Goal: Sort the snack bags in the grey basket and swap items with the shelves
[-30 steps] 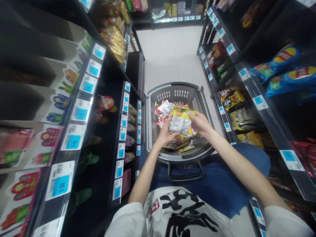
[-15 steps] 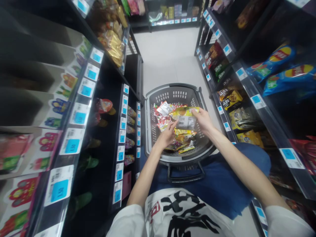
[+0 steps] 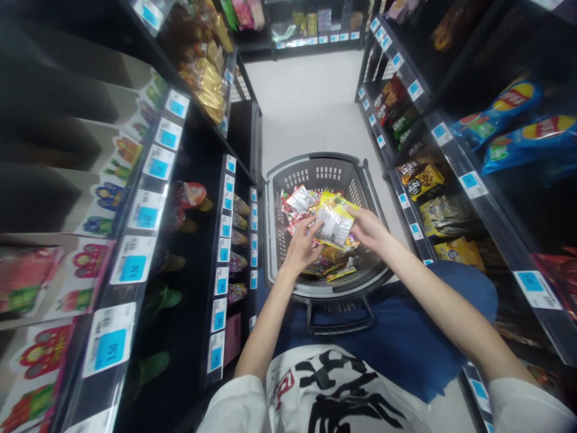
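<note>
A yellow snack packet (image 3: 336,221) with a white label panel is held over a grey shopping basket (image 3: 273,240). Its right edge is pinched between the thumb and fingers of my right hand (image 3: 368,228). On the packet's left side is my left hand (image 3: 304,245), its fingers slightly spread and bent, the fingertips at the packet's edge. Below and beside the packet, several red, silver and yellow packets (image 3: 300,198) lie in the basket, partly hidden by my hands.
Shelves with price tags (image 3: 220,279) line the left. On the right shelves lie blue bags (image 3: 527,141) and yellow packets (image 3: 426,180). The basket's black handle (image 3: 340,329) is folded toward my blue-clad legs. Pale floor (image 3: 311,102) stretches ahead.
The yellow packet has turned and tilted, showing more of its face, and sits slightly lower. My left hand has opened more along its left side. My right hand has moved slightly down.
</note>
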The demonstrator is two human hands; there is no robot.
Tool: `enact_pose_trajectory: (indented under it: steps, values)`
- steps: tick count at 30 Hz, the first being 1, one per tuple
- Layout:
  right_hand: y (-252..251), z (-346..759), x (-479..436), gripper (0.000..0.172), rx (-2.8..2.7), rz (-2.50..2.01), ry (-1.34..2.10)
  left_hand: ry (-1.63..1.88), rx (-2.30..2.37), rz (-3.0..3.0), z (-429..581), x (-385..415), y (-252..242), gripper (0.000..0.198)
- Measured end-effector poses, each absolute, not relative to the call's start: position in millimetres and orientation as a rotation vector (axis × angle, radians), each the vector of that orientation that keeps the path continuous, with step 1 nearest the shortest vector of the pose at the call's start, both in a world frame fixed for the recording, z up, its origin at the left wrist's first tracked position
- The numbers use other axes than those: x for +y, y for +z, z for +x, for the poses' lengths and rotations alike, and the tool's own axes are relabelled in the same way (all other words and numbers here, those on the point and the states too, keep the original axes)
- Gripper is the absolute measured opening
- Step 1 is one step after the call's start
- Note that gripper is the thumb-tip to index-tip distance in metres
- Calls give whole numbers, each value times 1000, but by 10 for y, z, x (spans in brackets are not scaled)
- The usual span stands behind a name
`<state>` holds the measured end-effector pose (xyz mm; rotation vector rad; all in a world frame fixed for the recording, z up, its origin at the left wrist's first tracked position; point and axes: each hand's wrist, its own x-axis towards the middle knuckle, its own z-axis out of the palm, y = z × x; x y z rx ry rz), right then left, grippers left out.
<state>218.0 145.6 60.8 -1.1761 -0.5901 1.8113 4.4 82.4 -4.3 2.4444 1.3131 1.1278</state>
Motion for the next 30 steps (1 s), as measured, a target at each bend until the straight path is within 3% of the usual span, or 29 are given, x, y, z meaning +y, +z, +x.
enact_pose_trajectory:
  steps: [7, 9, 14, 20, 24, 30]
  values:
    - [672, 2114, 1346, 11, -597, -1078, 1944, 1265, 1264, 2511, 104, 755, 28, 88]
    - [742, 2122, 1308, 15, -616, -1046, 1959, 1306, 1239, 2497, 103, 757, 19, 83]
    - [872, 2166, 1251, 44, -928, -966, 1991, 1476, 1288, 2369, 55, 728, -103, 65]
    - [694, 2105, 1196, 58, -1019, -1225, 1684, 1605, 1501, 2096, 35, 616, -167, 52]
    - [681, 2070, 1171, 52, -1027, -1191, 1825, 1613, 1585, 1935, 30, 601, -78, 57]
    - [831, 2112, 1230, 52, -920, -1134, 1692, 1466, 1611, 1884, 6, 643, 31, 61]
